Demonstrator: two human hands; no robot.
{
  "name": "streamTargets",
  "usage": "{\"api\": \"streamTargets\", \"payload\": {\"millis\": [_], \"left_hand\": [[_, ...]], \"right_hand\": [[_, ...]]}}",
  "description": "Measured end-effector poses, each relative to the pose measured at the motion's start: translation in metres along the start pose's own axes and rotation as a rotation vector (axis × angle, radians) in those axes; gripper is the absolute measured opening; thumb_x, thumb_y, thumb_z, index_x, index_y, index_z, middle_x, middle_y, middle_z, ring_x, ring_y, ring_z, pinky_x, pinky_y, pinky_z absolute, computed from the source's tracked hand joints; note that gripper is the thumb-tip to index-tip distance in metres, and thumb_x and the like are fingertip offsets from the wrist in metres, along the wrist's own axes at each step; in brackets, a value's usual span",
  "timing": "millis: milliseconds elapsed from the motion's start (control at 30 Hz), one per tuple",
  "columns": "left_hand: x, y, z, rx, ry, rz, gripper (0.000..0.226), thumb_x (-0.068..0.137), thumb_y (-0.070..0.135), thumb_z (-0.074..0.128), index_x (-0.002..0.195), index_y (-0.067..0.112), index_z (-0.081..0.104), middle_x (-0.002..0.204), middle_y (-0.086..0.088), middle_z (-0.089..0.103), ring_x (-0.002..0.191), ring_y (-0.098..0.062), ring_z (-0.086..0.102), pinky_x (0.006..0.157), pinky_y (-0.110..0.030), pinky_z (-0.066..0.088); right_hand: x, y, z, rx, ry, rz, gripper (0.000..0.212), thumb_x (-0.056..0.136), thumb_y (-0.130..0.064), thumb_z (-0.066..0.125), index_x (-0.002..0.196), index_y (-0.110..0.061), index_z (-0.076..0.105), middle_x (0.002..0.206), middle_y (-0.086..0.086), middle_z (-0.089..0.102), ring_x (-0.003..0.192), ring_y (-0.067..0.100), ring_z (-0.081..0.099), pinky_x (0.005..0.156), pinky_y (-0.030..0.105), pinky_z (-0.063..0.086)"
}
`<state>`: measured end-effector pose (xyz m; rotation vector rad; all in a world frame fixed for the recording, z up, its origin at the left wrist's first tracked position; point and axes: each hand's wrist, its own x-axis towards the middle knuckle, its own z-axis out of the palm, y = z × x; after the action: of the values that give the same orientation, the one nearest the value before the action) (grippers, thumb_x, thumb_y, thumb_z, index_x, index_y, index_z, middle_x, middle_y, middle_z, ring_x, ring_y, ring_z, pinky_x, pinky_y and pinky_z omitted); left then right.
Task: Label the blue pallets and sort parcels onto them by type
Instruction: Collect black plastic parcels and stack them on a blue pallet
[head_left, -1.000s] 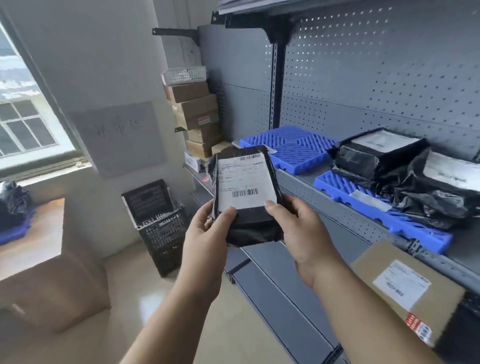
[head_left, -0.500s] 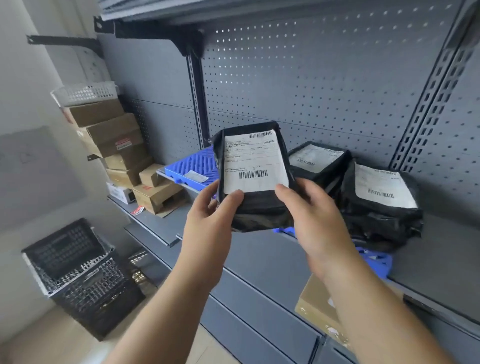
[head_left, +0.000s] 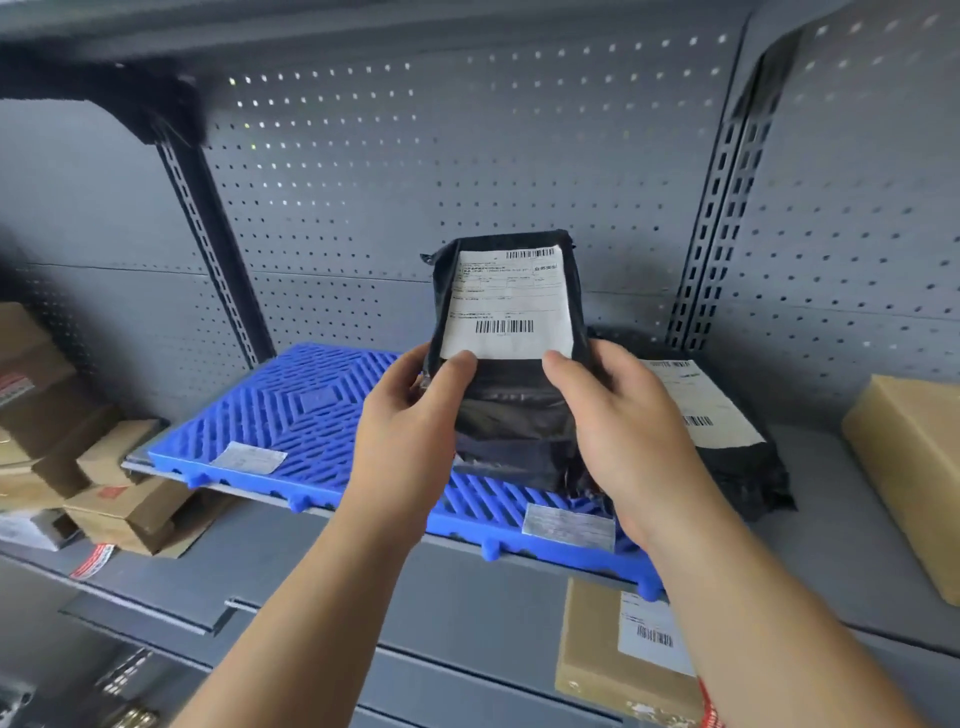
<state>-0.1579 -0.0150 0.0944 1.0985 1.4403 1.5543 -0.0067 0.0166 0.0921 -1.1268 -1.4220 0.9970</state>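
1. a black parcel (head_left: 511, 364) stands upright at the centre of the frame, its white shipping label facing the camera.
2. the left hand (head_left: 410, 431) grips the parcel's left edge and the right hand (head_left: 623, 431) its right edge, both thumbs pressed on the front.
3. the parcel is held up over a blue pallet (head_left: 291, 415) that lies on the grey shelf (head_left: 457, 587).
4. a small label (head_left: 248, 458) lies near the pallet's front edge, and a second label (head_left: 569, 526) lies lower right of it.
5. another black parcel (head_left: 727, 441) lies at centre right, behind the right hand.
6. cardboard boxes (head_left: 104, 467) are stacked at the left edge.
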Motion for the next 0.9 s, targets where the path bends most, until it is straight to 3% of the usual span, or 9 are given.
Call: {"api": "streamTargets", "payload": {"millis": [200, 300, 400, 533, 633, 700, 767, 833, 900], "left_hand": [[0.042, 0.006, -0.009, 0.066, -0.104, 0.054, 0.018, 0.096, 0.04, 0.064, 0.101, 0.029, 0.077, 0.1, -0.014, 0.075, 0.098, -0.037, 0.071, 0.09, -0.058, 0.058], [0.057, 0.005, -0.011, 0.095, -0.138, 0.055, 0.018, 0.097, 0.04, 0.063, 0.097, 0.03, 0.077, 0.101, -0.013, 0.075, 0.093, -0.032, 0.072, 0.089, -0.052, 0.057], [0.07, -0.001, -0.011, 0.119, -0.174, 0.045, 0.02, 0.097, 0.042, 0.062, 0.095, 0.027, 0.075, 0.1, -0.017, 0.072, 0.078, -0.024, 0.069, 0.084, -0.053, 0.059], [0.086, -0.014, -0.01, 0.165, -0.192, 0.025, 0.028, 0.096, 0.047, 0.06, 0.097, 0.022, 0.074, 0.094, -0.005, 0.076, 0.09, -0.024, 0.072, 0.084, -0.046, 0.059], [0.094, -0.023, -0.013, 0.181, -0.189, 0.004, 0.031, 0.096, 0.052, 0.058, 0.1, 0.026, 0.074, 0.09, 0.008, 0.076, 0.084, -0.009, 0.071, 0.075, -0.029, 0.056], [0.096, -0.026, -0.016, 0.173, -0.172, 0.003, 0.035, 0.096, 0.056, 0.057, 0.116, 0.031, 0.071, 0.104, 0.017, 0.074, 0.099, -0.001, 0.068, 0.086, -0.027, 0.051], [0.096, -0.026, -0.019, 0.15, -0.15, 0.012, 0.045, 0.096, 0.056, 0.056, 0.133, 0.032, 0.063, 0.122, 0.019, 0.067, 0.112, -0.003, 0.062, 0.092, -0.026, 0.045], [0.096, -0.025, -0.021, 0.146, -0.15, 0.035, 0.047, 0.097, 0.056, 0.055, 0.138, 0.034, 0.058, 0.128, 0.019, 0.063, 0.117, -0.006, 0.059, 0.087, -0.022, 0.041], [0.096, -0.026, -0.022, 0.18, -0.158, 0.088, 0.048, 0.096, 0.056, 0.056, 0.139, 0.036, 0.055, 0.133, 0.018, 0.06, 0.121, -0.004, 0.057, 0.084, -0.016, 0.039]], "right_hand": [[0.02, -0.002, 0.019, -0.087, 0.112, 0.066, 0.042, 0.088, -0.057, 0.058, 0.119, -0.031, 0.068, 0.111, -0.019, 0.072, 0.105, 0.002, 0.064, 0.097, 0.039, 0.051], [0.026, 0.0, 0.025, -0.102, 0.158, 0.092, 0.022, 0.095, -0.046, 0.059, 0.102, -0.029, 0.071, 0.094, -0.019, 0.074, 0.084, -0.004, 0.064, 0.077, 0.03, 0.049], [0.031, 0.002, 0.033, -0.15, 0.192, 0.128, 0.024, 0.095, -0.047, 0.058, 0.098, -0.026, 0.07, 0.09, -0.015, 0.074, 0.085, 0.005, 0.066, 0.076, 0.033, 0.053], [0.036, 0.004, 0.039, -0.221, 0.209, 0.17, 0.032, 0.095, -0.048, 0.056, 0.088, -0.018, 0.066, 0.068, -0.014, 0.064, 0.07, 0.009, 0.06, 0.062, 0.031, 0.045], [0.035, 0.004, 0.039, -0.232, 0.234, 0.167, 0.026, 0.097, -0.046, 0.055, 0.087, -0.025, 0.065, 0.076, -0.013, 0.065, 0.073, -0.001, 0.06, 0.065, 0.027, 0.044], [0.034, 0.0, 0.04, -0.231, 0.253, 0.168, 0.022, 0.099, -0.043, 0.055, 0.081, -0.031, 0.056, 0.079, -0.014, 0.061, 0.07, -0.014, 0.055, 0.064, 0.016, 0.038], [0.033, -0.001, 0.039, -0.226, 0.267, 0.17, 0.011, 0.1, -0.044, 0.055, 0.102, -0.035, 0.061, 0.102, -0.017, 0.064, 0.077, -0.016, 0.053, 0.07, 0.018, 0.039], [0.032, 0.0, 0.038, -0.249, 0.283, 0.157, 0.05, 0.098, -0.049, 0.055, 0.144, -0.031, 0.047, 0.134, -0.014, 0.056, 0.103, -0.004, 0.049, 0.087, 0.026, 0.037], [0.03, 0.0, 0.038, -0.264, 0.319, 0.158, 0.063, 0.096, -0.051, 0.056, 0.153, -0.031, 0.037, 0.145, -0.012, 0.05, 0.117, 0.006, 0.049, 0.094, 0.03, 0.037]]}}
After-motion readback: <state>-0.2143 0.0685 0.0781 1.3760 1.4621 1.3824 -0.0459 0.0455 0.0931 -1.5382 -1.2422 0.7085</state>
